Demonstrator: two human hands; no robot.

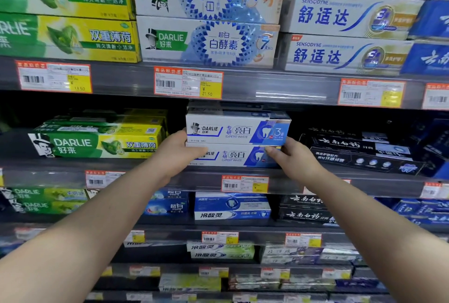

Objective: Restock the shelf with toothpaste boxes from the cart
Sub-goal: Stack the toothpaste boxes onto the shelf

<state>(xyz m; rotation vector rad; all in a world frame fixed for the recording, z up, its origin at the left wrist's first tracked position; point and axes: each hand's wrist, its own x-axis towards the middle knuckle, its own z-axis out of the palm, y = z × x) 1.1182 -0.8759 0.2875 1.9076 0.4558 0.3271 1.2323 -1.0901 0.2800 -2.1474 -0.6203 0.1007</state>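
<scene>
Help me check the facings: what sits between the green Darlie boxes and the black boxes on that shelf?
In the head view, stacked Darlie Expert White boxes sit there, the left hand gripping their left end and the right hand their right end.

Two hands (177, 154) (296, 159), two stacked white boxes (233, 130) (233, 156)

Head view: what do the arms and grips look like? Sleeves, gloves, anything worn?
Left forearm and right forearm are bare to the frame edge, with no sleeves in view. Left grip and right grip are bare hands: no gloves, no watch, wristband or ring visible. No markings or cables.
</scene>
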